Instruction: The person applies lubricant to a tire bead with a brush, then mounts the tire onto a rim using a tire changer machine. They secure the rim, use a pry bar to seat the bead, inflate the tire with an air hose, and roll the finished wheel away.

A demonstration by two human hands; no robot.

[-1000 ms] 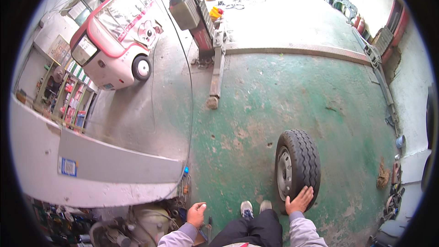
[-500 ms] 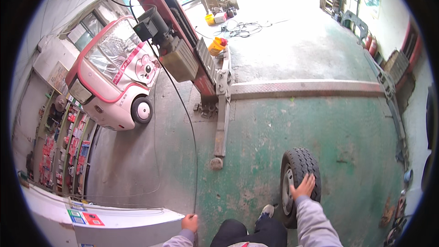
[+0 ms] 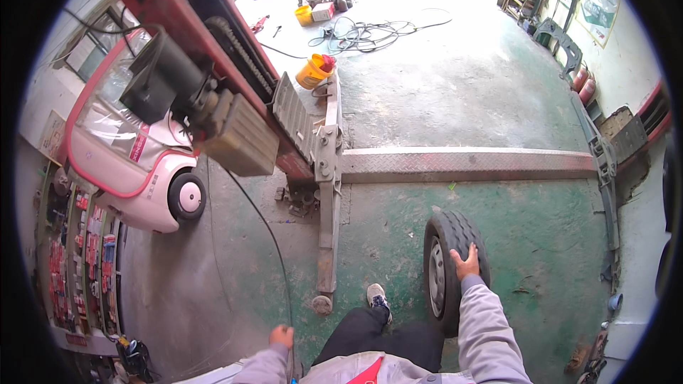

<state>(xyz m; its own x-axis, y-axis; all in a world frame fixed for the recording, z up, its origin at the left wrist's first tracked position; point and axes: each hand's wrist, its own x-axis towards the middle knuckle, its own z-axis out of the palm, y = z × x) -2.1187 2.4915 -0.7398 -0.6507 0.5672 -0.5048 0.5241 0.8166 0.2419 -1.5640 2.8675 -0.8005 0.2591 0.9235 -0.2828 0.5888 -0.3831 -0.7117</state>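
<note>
A wheel with a black tyre (image 3: 469, 231) and grey steel rim (image 3: 437, 277) stands upright on the floor, just right of my legs. On its tread rests my right hand (image 3: 466, 264), thumb and fingers spread rather than wrapped round it. Low and to the left, my left hand (image 3: 282, 336) is loosely curled; whatever it may hold is hidden. A thin black cable (image 3: 274, 245) runs down past that hand's right edge, and I cannot tell whether they touch.
Ahead a lift's steel floor beam (image 3: 462, 163) crosses the floor, with a lift arm (image 3: 327, 242) reaching toward me. A red lift post (image 3: 235, 43) carries a motor (image 3: 171, 78). Left are a pink-white three-wheeler (image 3: 135, 192) and stocked shelves (image 3: 82, 263). Yellow bucket (image 3: 313, 72) and coiled hose (image 3: 363, 35) lie beyond.
I have moved forward, and the wheel has rolled along with my right hand on it. The lift post looms larger, and the white counter at lower left has mostly left view.
</note>
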